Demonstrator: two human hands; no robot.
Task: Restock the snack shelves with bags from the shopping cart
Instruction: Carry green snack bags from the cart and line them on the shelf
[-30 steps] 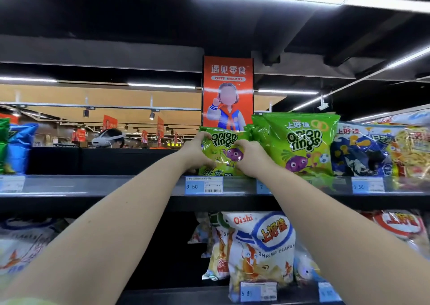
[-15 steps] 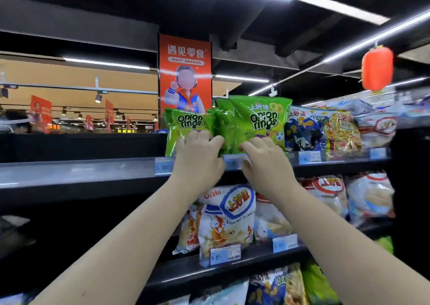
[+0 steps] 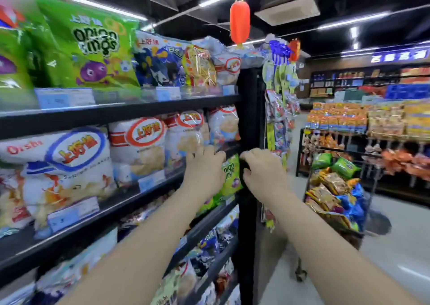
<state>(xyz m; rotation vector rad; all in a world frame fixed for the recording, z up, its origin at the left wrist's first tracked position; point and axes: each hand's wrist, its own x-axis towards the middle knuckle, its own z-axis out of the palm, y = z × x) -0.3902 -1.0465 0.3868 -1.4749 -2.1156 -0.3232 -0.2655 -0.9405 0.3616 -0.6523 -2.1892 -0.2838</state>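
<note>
Left hand (image 3: 204, 167) and right hand (image 3: 263, 172) have dropped from the top shelf (image 3: 139, 110) as the view swung right toward the cart (image 3: 353, 153)
Both hands hang with fingers loosely curled, grasping nothing; the green bag (image 3: 230, 176) between them seems to sit on a lower shelf. Onion rings bags (image 3: 90, 48) stand on the top shelf, so that placement looks finished, and the cart, well to the right, holds more bags to fetch
</note>
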